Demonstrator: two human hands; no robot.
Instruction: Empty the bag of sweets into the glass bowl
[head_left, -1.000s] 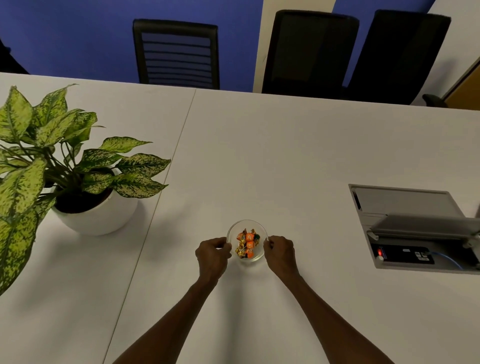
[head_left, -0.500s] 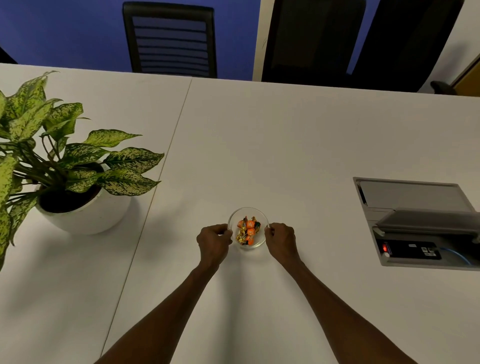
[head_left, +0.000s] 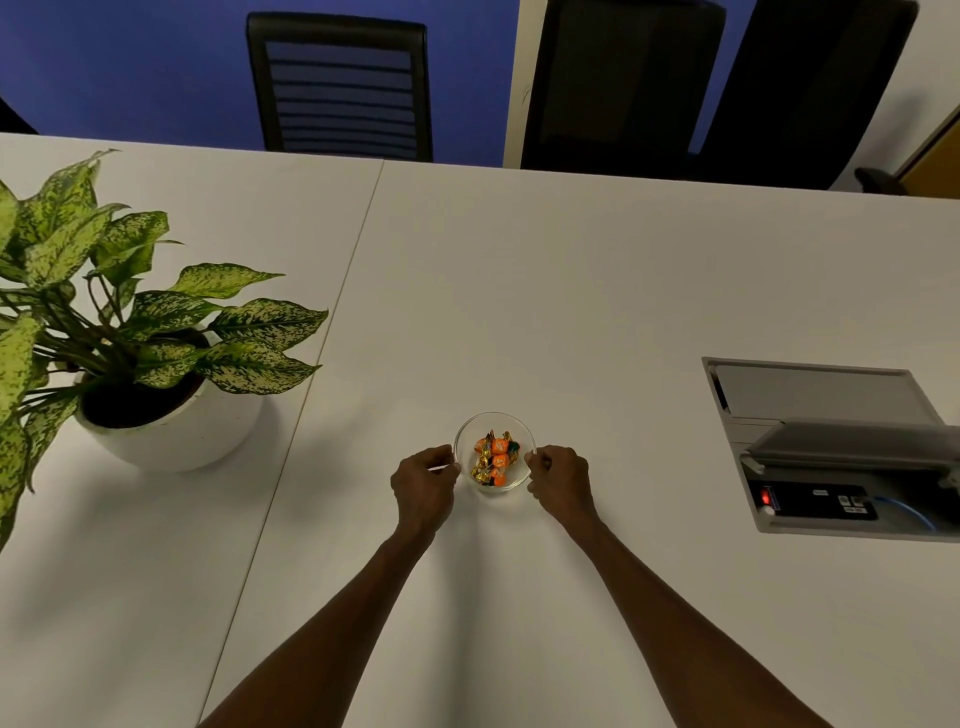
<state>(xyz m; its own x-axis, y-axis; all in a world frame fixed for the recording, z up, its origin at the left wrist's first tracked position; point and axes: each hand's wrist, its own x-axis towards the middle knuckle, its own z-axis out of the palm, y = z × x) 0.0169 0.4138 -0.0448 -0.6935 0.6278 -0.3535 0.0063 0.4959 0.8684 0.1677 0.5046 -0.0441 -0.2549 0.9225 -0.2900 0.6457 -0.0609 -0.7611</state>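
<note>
A small clear glass bowl (head_left: 519, 430) stands on the white table straight ahead of me. Several wrapped sweets (head_left: 496, 457), orange and gold, lie piled inside it. My left hand (head_left: 423, 486) grips the bowl's left rim with curled fingers. On the opposite side, my right hand (head_left: 561, 480) holds the right rim the same way. No bag is in view.
A potted plant in a white pot (head_left: 171, 431) with wide speckled leaves stands at the left. A recessed cable box (head_left: 836, 452) with an open lid sits in the table (head_left: 571, 291) at the right. Black chairs (head_left: 340, 85) line the far edge.
Both hands stay on the bowl's rim. The scene only shifts slightly in the frame as my head moves.
</note>
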